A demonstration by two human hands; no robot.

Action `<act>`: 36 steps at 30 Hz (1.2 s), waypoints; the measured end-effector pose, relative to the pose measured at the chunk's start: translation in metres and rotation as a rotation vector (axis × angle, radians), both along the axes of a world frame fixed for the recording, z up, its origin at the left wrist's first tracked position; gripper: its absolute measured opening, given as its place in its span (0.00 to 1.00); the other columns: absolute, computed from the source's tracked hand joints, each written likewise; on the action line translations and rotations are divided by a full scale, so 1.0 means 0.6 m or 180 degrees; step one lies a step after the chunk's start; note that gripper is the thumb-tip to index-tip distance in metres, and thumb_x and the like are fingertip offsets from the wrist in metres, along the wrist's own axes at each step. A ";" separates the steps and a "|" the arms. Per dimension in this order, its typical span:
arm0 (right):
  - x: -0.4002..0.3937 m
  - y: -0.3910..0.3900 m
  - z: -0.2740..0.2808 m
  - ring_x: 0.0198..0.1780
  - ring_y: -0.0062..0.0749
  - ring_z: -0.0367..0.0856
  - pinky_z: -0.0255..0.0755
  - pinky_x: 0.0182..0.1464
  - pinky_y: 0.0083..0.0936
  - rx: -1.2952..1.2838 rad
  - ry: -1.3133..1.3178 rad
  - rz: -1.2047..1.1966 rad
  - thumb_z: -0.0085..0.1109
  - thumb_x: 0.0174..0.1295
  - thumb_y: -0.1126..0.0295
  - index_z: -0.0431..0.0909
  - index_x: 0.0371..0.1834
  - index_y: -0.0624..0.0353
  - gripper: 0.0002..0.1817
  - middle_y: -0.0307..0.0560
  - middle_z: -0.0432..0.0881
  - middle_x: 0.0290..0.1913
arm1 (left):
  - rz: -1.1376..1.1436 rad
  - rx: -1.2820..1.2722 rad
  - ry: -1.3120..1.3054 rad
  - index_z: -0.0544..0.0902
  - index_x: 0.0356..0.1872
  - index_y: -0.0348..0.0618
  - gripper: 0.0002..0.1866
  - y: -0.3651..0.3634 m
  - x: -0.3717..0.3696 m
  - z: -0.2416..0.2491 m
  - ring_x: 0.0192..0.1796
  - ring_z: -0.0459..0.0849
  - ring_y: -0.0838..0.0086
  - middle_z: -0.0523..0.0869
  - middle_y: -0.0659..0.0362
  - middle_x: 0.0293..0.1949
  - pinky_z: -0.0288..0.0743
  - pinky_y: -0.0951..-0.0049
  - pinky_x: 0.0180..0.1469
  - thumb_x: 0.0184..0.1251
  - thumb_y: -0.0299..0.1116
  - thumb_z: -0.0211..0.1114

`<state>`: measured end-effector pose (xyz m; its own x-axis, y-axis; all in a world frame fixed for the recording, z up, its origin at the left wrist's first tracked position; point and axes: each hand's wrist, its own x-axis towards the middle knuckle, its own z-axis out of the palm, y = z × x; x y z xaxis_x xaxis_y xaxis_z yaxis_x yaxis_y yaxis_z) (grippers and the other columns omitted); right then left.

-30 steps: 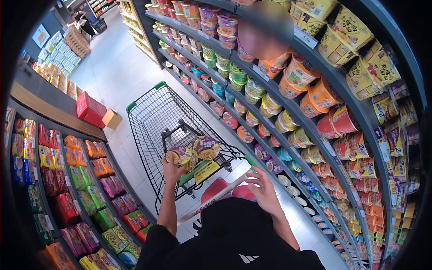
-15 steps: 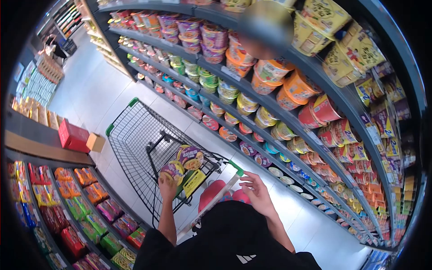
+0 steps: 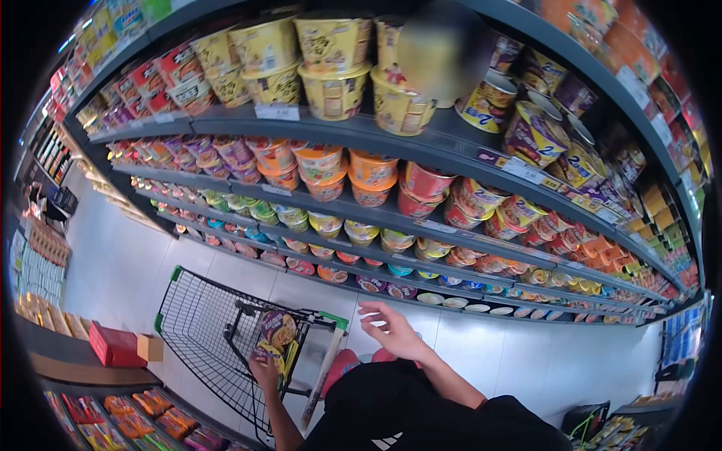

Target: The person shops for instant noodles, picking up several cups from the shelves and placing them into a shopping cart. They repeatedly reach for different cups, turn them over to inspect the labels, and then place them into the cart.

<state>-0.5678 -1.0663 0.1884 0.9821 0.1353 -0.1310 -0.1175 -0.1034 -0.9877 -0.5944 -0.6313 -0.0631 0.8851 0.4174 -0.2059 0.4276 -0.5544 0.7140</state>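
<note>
In the shopping cart (image 3: 218, 297), a purple instant noodle bowl (image 3: 280, 328) lies in the fold-down area near the handle. Just below it is a yellow and purple noodle bowl (image 3: 267, 351), partly covered by my left hand (image 3: 262, 371). The fingers of that hand are closed around its near side. My right hand (image 3: 392, 333) is raised in the air to the right of the cart handle (image 3: 324, 370), holding nothing, its fingers apart and slightly bent. The handle itself is touched by neither hand.
Long shelves (image 3: 331, 143) of cup and bowl noodles curve along the front and right, with yellow tubs (image 3: 331, 90) on an upper level. Bagged snacks (image 3: 162, 417) fill a lower-left shelf. A red box (image 3: 116, 344) stands left of the cart. Pale floor tiles (image 3: 481, 357) run between.
My view has swung to the right and up toward the shelves. My right hand has moved away from the cart handle. My left hand stays at the yellow and purple bowl, now lower in view.
</note>
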 end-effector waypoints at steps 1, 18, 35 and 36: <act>0.005 -0.020 0.006 0.62 0.30 0.85 0.83 0.57 0.33 0.0017 -0.0110 -0.0113 0.65 0.76 0.71 0.72 0.77 0.52 0.27 0.46 0.83 0.65 | 0.0029 -0.0069 -0.0152 0.71 0.74 0.31 0.35 -0.021 0.008 0.009 0.69 0.79 0.46 0.79 0.39 0.67 0.72 0.55 0.71 0.68 0.30 0.73; 0.162 -0.434 0.384 0.66 0.65 0.77 0.69 0.71 0.52 -0.3466 -0.2196 -0.3831 0.75 0.63 0.56 0.64 0.81 0.63 0.46 0.67 0.79 0.64 | -0.0524 -0.1331 -0.0944 0.76 0.71 0.37 0.25 -0.371 0.043 0.223 0.67 0.80 0.58 0.77 0.48 0.68 0.85 0.60 0.61 0.75 0.24 0.69; 0.170 -0.441 0.415 0.69 0.64 0.76 0.73 0.70 0.51 -0.2173 -0.3108 -0.3435 0.87 0.54 0.63 0.67 0.80 0.57 0.51 0.65 0.75 0.68 | -0.0560 -0.1664 -0.1107 0.76 0.72 0.35 0.23 -0.417 0.047 0.326 0.64 0.83 0.66 0.81 0.52 0.65 0.84 0.65 0.61 0.79 0.25 0.66; 0.161 -0.436 0.414 0.70 0.53 0.76 0.73 0.72 0.44 -0.2319 -0.3534 -0.3364 0.88 0.53 0.69 0.66 0.80 0.57 0.51 0.58 0.71 0.72 | -0.0596 -0.1686 -0.1119 0.76 0.72 0.35 0.23 -0.420 0.049 0.336 0.64 0.83 0.66 0.81 0.52 0.66 0.83 0.65 0.62 0.79 0.25 0.66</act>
<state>-0.4713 -1.3277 0.4367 0.2520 -0.3640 0.8967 0.2375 -0.8750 -0.4219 -0.5652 -0.8836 0.1384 0.9848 0.1717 -0.0266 0.0498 -0.1324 0.9899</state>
